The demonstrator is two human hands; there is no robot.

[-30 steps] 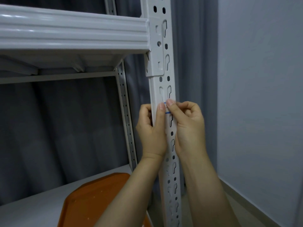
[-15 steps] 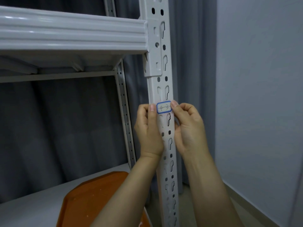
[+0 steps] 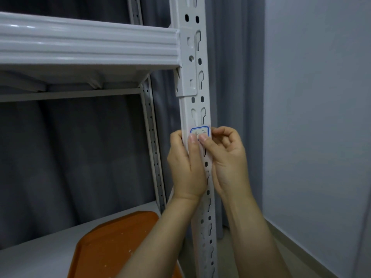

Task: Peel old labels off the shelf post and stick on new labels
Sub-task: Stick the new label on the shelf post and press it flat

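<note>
A white label with a blue border and handwriting [image 3: 200,131] sits on the front of the white slotted shelf post [image 3: 205,93], just below the beam bracket. My left hand [image 3: 186,167] wraps round the post from the left, its thumb pressing the label's lower left. My right hand [image 3: 228,157] is at the post's right edge, with the fingers curled. Its thumb lies on the label's lower right and its index fingertip touches the label's right edge. The thumbs hide the lower part of the label.
A white shelf beam [image 3: 88,45] joins the post at the upper left. An orange tray [image 3: 112,247] lies on the lower shelf [image 3: 30,257]. A rear post [image 3: 150,137] and a grey curtain [image 3: 80,157] stand behind. A plain wall [image 3: 321,117] is close on the right.
Half a second ago my fingertips held the label at its two sides; now both thumbs have slid onto its lower face. The label stays at the same height on the post.
</note>
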